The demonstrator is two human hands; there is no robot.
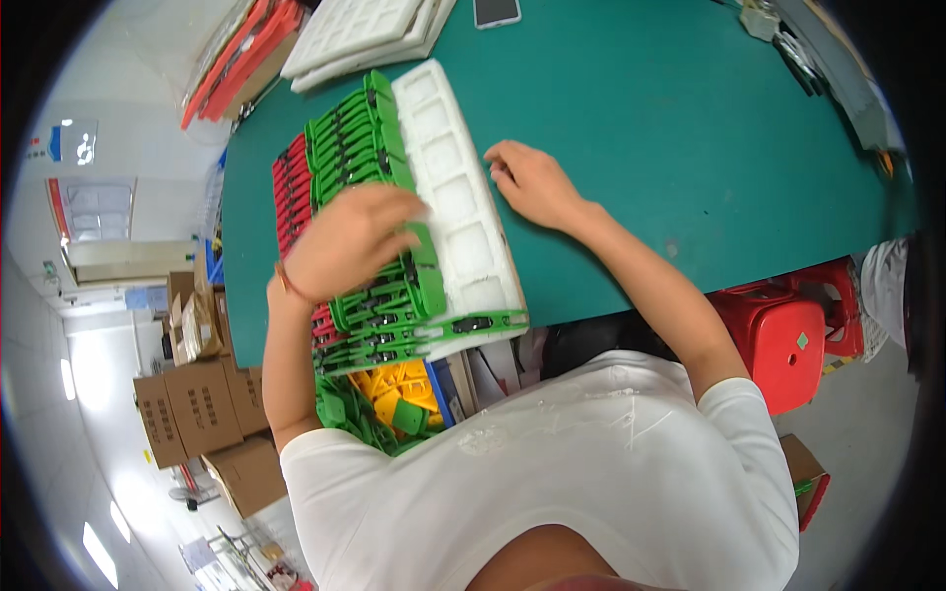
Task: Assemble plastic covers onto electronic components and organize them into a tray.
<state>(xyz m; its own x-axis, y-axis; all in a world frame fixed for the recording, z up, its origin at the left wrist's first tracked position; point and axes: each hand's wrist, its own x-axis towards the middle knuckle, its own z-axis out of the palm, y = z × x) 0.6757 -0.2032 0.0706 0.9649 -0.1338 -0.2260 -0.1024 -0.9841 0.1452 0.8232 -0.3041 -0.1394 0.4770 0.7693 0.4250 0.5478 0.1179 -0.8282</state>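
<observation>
A white foam tray [455, 197] with square pockets lies on the green table, close to its near edge. Rows of green plastic clip-like parts [350, 133] with black pieces fill its left side. Beyond them, at the far left, runs a row of red parts [293, 187]. One green part [473, 323] lies across the tray's near end. My left hand [360, 236] is over the green rows, its fingertips at the pockets; motion blurs them, and whether they hold anything cannot be seen. Just right of the tray, my right hand [532, 182] rests on the table, fingers loosely bent and apart, holding nothing.
Stacked white foam trays [360, 34] and a phone [497, 12] lie at the far side. Below the table's near edge are yellow parts [404, 384] and loose green parts [345, 414]. A red stool [783, 345] stands at the right, cardboard boxes [202, 404] at the left.
</observation>
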